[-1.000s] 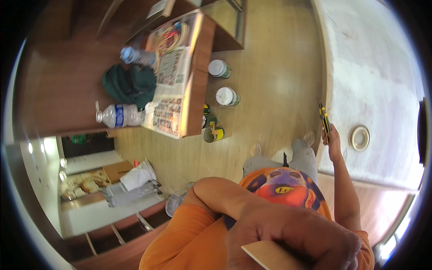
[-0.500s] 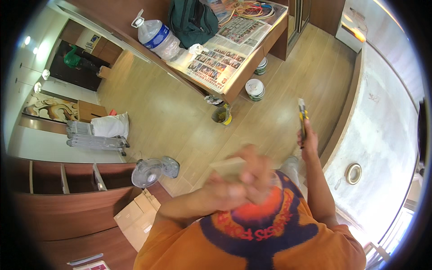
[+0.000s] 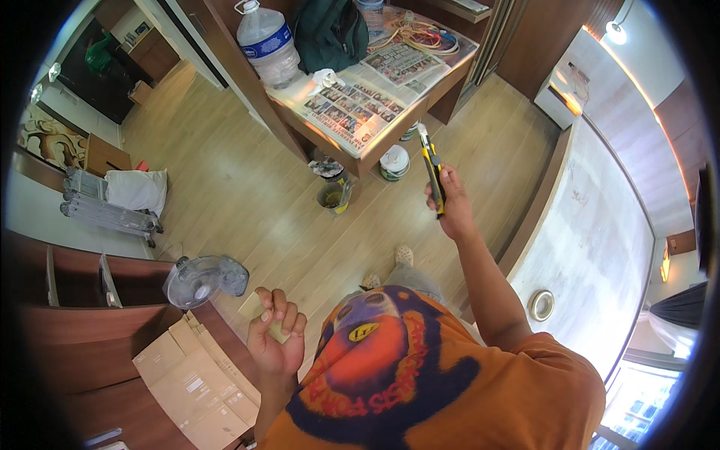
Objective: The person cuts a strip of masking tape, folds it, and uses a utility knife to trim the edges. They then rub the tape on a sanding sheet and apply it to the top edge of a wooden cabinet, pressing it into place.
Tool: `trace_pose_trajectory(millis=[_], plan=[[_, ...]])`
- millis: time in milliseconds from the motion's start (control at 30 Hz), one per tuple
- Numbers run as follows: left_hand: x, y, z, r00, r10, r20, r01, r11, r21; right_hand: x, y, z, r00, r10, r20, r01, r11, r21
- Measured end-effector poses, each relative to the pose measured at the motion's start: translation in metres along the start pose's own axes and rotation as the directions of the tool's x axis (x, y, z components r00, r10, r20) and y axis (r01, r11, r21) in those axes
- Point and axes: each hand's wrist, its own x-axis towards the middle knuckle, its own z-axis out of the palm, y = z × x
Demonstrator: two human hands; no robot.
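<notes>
My right hand (image 3: 454, 201), stretched out ahead over the floor, is closed around a yellow-and-black utility knife (image 3: 433, 169). Its tip points up and away from me, toward the newspaper-covered desk. On the left, my left hand (image 3: 277, 337) is raised beside my shirt with fingers curled. A thin beige piece (image 3: 280, 334), flat and stiff-looking, is gripped in those fingers. They cover much of it, and its material cannot be made out. The two hands are well apart.
The desk (image 3: 375, 166) bears newspapers, a large water bottle (image 3: 268, 45), a dark green bag (image 3: 330, 37) and coiled wires (image 3: 420, 36). Buckets (image 3: 334, 196) stand below. A fan (image 3: 196, 282) and flattened cardboard (image 3: 196, 382) lie left; a pale curved panel (image 3: 577, 225) is right.
My left hand, blurred in front of my chest before, has moved left, still holding the beige piece. The knife and right hand sit further left in the picture; the view has turned.
</notes>
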Motion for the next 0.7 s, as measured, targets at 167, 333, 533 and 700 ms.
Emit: trace_pose_trajectory(millis=[167, 333, 533, 700], plan=[[0.022, -0.003, 0.010, 0.999, -0.002, -0.053, 0.004, 0.999, 0.035, 0.019, -0.024, 0.010, 0.994, 0.038, 0.099, -0.052, 0.989, 0.141], [0.070, -0.031, 0.041, 0.998, -0.063, 0.001, 0.063, 0.998, 0.031, 0.050, -0.049, -0.014, 0.983, 0.181, 0.012, -0.181, 0.982, 0.044], [0.143, -0.075, 0.106, 0.980, -0.168, 0.106, 0.159, 0.984, 0.083, 0.087, -0.065, -0.075, 0.976, 0.157, -0.154, -0.161, 0.987, -0.010], [0.174, -0.089, 0.134, 0.982, -0.162, 0.101, 0.149, 0.981, 0.124, 0.115, -0.065, -0.116, 0.991, 0.128, -0.026, -0.125, 0.987, 0.098]])
